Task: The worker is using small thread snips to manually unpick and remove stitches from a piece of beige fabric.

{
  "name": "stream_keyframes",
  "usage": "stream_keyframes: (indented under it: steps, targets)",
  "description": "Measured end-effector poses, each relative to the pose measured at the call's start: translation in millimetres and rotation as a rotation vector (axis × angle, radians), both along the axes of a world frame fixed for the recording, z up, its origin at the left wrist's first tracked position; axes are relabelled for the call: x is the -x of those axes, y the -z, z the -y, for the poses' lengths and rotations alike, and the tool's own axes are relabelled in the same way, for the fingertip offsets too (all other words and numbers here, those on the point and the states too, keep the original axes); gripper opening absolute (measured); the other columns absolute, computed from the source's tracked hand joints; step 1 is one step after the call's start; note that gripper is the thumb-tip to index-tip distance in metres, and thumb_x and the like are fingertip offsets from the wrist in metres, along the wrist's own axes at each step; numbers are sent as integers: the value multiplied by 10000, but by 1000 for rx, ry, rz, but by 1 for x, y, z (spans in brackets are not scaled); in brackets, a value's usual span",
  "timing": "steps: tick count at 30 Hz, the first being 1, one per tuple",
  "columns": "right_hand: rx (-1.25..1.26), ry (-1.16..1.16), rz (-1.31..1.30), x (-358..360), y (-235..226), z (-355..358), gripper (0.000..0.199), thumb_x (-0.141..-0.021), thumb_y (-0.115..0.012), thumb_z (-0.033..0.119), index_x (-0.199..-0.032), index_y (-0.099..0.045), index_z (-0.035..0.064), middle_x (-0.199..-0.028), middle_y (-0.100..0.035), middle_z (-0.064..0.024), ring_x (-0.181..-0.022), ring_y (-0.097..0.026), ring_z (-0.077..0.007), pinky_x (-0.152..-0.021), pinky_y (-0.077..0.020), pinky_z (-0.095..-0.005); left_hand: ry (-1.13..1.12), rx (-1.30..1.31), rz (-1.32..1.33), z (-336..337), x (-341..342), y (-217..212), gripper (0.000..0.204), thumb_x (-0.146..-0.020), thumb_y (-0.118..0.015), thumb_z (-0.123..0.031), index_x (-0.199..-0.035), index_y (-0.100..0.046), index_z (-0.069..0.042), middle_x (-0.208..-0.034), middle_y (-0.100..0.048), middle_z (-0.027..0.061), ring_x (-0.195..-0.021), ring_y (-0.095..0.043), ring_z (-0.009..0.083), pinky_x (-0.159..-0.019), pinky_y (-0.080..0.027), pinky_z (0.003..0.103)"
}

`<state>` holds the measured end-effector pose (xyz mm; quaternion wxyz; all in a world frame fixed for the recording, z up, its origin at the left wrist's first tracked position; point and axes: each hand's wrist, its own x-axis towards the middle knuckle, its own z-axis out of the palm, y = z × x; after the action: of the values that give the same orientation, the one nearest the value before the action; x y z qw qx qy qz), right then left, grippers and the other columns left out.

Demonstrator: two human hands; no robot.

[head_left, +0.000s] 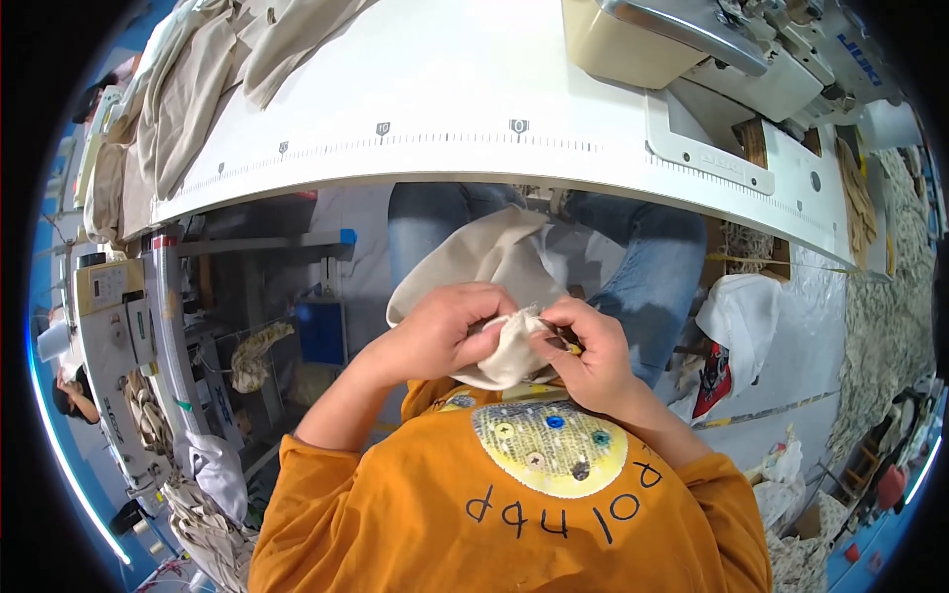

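Observation:
Both my hands are held close to my chest, over my lap, below the edge of the white sewing table (pixel 445 109). My left hand (pixel 440 331) grips a bunched fold of a cream fabric piece (pixel 484 262) that drapes down over my knees. My right hand (pixel 583 351) pinches the same fabric at a small corner, and a thin dark-and-yellow tool shows between its fingers. The two hands almost touch. Orange sleeves cover my upper arms.
A cream sewing machine (pixel 712 44) stands at the table's back right. Beige fabric pieces (pixel 188 89) are piled at the table's left end. Another machine (pixel 119 326) and a person sit at far left. White bags and fabric scraps (pixel 741 316) lie on the floor right.

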<state>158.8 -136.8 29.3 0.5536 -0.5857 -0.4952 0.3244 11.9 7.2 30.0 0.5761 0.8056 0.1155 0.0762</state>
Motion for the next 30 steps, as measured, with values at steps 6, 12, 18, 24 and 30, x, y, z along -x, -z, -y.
stream_keyframes:
  steps: [6, 12, 18, 24, 30]
  targets:
    - [78, -371, -128, -20, -27, 2, 166, -767, -668, 78, -717, -522, 17, -605, -502, -58, -499, -467, -139, -469, -367, -244, 214, 301, -139, -1, 2, -29, 278, -637, -685, -18, -610, -410, -42, -589, -421, 31, -522, -386, 213, -500, -331, 282]
    - [48, -471, -252, -21, -37, 7, 207, -766, -624, 59, -622, -481, 18, -570, -471, -57, -470, -446, -197, -443, -349, -261, 82, 679, 176, 32, 13, -27, 351, -660, -632, 58, -578, -305, -41, -560, -339, 23, -513, -329, 156, -485, -273, 277]
    - [-52, -389, -355, -15, -38, 12, 237, -772, -558, -11, -571, -439, 24, -533, -473, -66, -430, -457, -191, -416, -344, -280, -86, 742, 338, 52, 20, -25, 357, -658, -597, 117, -559, -299, -52, -525, -323, 27, -494, -325, 201, -477, -249, 312]
    - [-161, -300, 88, -23, -29, 10, 226, -705, -679, 22, -604, -478, 43, -605, -523, -54, -468, -499, -194, -426, -369, -266, -175, 118, 160, 30, 17, -31, 376, -600, -685, 59, -580, -332, -72, -562, -373, 40, -527, -376, 206, -489, -289, 299]
    - [-290, -236, 312, -22, -23, 14, 255, -600, -795, 141, -674, -562, 69, -649, -542, -31, -483, -516, -175, -429, -395, -263, -54, 209, -23, 25, 12, -36, 254, -555, -710, 25, -687, -510, -59, -691, -491, 10, -665, -509, 170, -571, -389, 244]
